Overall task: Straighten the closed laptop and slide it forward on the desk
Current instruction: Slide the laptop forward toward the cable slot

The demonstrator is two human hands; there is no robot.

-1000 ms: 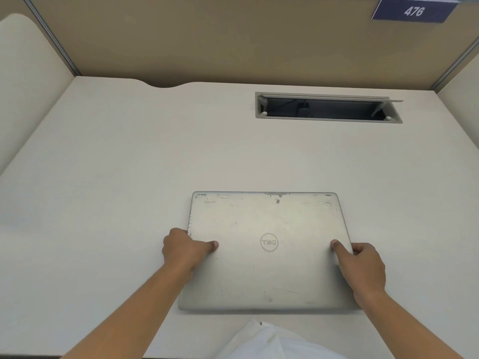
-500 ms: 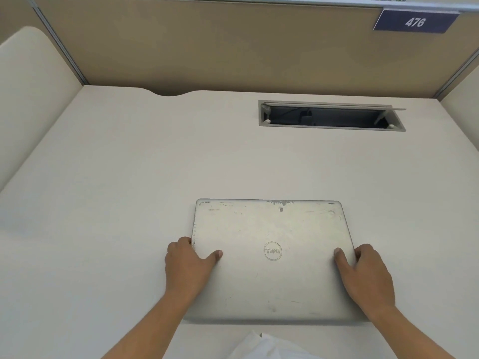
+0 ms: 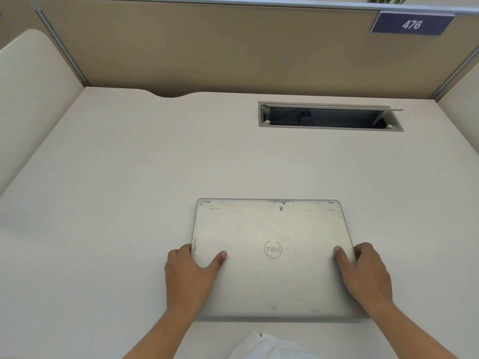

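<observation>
The closed silver metal laptop [image 3: 272, 257] with a scuffed, paint-chipped lid lies near the 6 o'clock edge of the smooth off-white bench [image 3: 129, 177], apparently already square to it. The left hand [image 3: 191, 274] and right hand [image 3: 365, 275] are clamped on its side edges, thumbs flat on the lid. Most of the forward slide toward the grey rectangular cable hatch [image 3: 330, 116] at 12 o'clock seems left.

The laptop [image 3: 272, 257] was dull silver, its lid scuffed with grey chips along the 12 o'clock edge and a ringed logo in the middle. The desk [image 3: 129, 190] was plain off-white. At 1 o'clock a navy sign [image 3: 412, 23] carried white numerals on the tan partition [image 3: 207, 47].
</observation>
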